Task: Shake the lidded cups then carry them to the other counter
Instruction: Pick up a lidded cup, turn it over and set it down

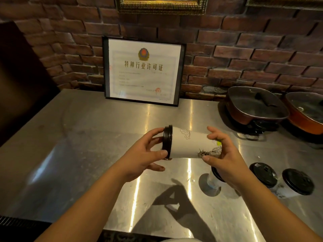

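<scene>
both hands (185, 154) grip a sideways lidded cup (191, 144) above the steel counter (87, 137) (brick wall (244, 49) behind).

Two bare forearms, sleeveless, no rings or watch on either hand (145, 154).

Framed certificate (142, 70) behind on counter (87, 137); pans (255, 105) right; lidded cups (279, 180) front-right.

A café or eatery back counter: steel worktop (90, 119), framed licence (143, 70), lidded takeaway cups (264, 175), electric pans (253, 105).
</scene>
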